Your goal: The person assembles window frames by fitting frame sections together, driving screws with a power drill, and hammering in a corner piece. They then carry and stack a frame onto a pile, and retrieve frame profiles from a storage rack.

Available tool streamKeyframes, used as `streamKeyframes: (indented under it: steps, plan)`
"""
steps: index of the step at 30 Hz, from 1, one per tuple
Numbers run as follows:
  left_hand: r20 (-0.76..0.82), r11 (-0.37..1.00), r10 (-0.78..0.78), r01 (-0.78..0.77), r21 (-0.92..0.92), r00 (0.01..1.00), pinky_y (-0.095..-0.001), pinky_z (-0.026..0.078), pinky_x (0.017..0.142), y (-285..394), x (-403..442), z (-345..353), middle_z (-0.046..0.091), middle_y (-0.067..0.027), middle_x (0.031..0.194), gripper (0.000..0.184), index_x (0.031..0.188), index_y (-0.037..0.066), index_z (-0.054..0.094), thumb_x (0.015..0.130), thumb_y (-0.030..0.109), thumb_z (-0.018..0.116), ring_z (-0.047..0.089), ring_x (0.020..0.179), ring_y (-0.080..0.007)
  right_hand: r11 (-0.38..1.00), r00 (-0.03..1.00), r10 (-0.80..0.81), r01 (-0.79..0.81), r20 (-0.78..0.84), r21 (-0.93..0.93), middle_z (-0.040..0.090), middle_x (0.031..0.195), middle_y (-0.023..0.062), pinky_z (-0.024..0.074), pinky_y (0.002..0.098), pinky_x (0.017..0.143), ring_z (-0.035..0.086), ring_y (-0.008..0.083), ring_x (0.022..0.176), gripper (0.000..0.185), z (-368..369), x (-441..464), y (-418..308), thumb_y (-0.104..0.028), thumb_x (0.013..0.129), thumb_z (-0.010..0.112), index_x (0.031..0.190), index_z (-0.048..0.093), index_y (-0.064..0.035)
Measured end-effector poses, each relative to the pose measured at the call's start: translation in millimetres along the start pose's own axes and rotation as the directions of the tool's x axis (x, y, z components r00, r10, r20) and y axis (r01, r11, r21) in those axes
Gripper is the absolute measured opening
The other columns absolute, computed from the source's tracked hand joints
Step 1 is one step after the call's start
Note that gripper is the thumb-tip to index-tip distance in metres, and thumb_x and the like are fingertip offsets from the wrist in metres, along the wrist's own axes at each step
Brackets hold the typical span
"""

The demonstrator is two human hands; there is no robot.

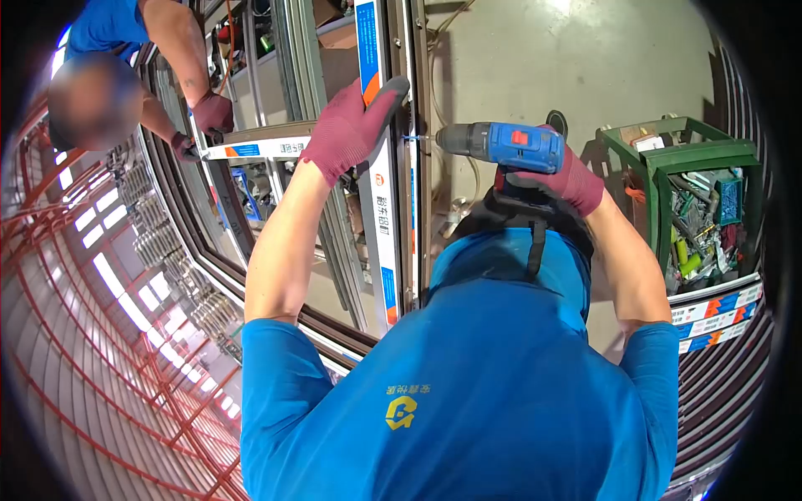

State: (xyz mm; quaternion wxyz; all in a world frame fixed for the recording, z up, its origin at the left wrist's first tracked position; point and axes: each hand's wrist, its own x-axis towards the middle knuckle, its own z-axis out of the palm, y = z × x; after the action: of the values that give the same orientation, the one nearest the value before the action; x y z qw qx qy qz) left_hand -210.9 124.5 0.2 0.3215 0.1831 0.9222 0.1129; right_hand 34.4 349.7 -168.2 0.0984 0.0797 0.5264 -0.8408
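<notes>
My right hand (572, 179), in a maroon glove with dark fingertips, grips a blue cordless drill (510, 147) by its handle. The drill lies level, its thin bit pointing left at the side of a dark aluminium window frame (404, 209). Whether the tip has entered the metal I cannot tell. My left hand (355, 129), gloved alike, is wrapped over the frame's long bar just left of the bit. White film with blue and orange print (383, 225) covers that bar. A crossbar (271, 149) with similar film joins it from the left.
At upper left a co-worker's gloved hands (205, 125) are at the crossbar's far end. A green metal bin (702, 154) on the right holds hardware and scraps. Film-wrapped profiles (714, 317) lie below it. A cable (443, 50) runs along the concrete floor beyond the frame.
</notes>
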Motion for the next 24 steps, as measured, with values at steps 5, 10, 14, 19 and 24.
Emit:
streamKeyframes:
  steps: [5,10,14,19,24]
  plan:
    - [-0.002,1.000,-0.005,0.005,0.004,1.000,-0.0478,0.047,0.107,2,-1,-1,0.067,-0.0322,0.125,0.078,0.132,-0.006,0.060,0.103,0.065,0.055,0.062,0.123,-0.0469,0.972,0.965,-0.076,0.128,0.250,-0.197,0.077,0.101,0.0117,0.0571,0.0343,0.090,0.071,0.0174,0.092,0.042,2,30,-45,-0.001,0.078,0.081,0.118,0.070,0.0012]
    - [-0.004,1.000,0.013,-0.013,0.015,1.000,-0.0482,0.049,0.105,-2,0,2,0.067,-0.0324,0.124,0.069,0.132,-0.006,0.060,0.103,0.057,0.059,0.063,0.121,-0.0474,0.958,0.954,-0.107,0.174,0.281,-0.226,0.076,0.098,0.0142,0.0568,0.0342,0.088,0.069,0.0217,0.087,0.044,3,42,-47,0.002,0.076,0.077,0.119,0.072,0.0017]
    - [-0.005,1.000,0.024,-0.024,-0.011,1.000,-0.0491,0.050,0.103,1,-2,2,0.068,-0.0309,0.123,0.061,0.133,-0.004,0.060,0.104,0.050,0.061,0.064,0.119,-0.0475,0.949,0.925,-0.198,0.264,0.323,-0.174,0.076,0.103,0.0156,0.0570,0.0342,0.090,0.072,0.0223,0.092,0.045,2,51,-42,0.001,0.076,0.076,0.121,0.072,0.0012]
    - [-0.053,1.000,-0.002,0.002,-0.017,0.999,-0.0490,0.050,0.104,0,-4,6,0.069,-0.0291,0.125,0.057,0.136,0.000,0.060,0.104,0.047,0.062,0.064,0.120,-0.0476,0.955,0.930,-0.220,0.267,0.293,-0.129,0.076,0.104,0.0142,0.0569,0.0346,0.091,0.072,0.0225,0.093,0.043,9,54,-43,-0.001,0.079,0.077,0.121,0.071,0.0008]
    - [-0.022,0.997,0.067,-0.068,-0.040,0.998,-0.0476,0.049,0.105,-5,5,2,0.069,-0.0283,0.127,0.062,0.141,0.001,0.059,0.105,0.052,0.059,0.063,0.123,-0.0480,0.967,0.949,-0.148,0.198,0.278,-0.162,0.077,0.112,0.0141,0.0559,0.0334,0.095,0.072,0.0192,0.101,0.047,13,43,-38,-0.003,0.083,0.079,0.129,0.069,0.0003]
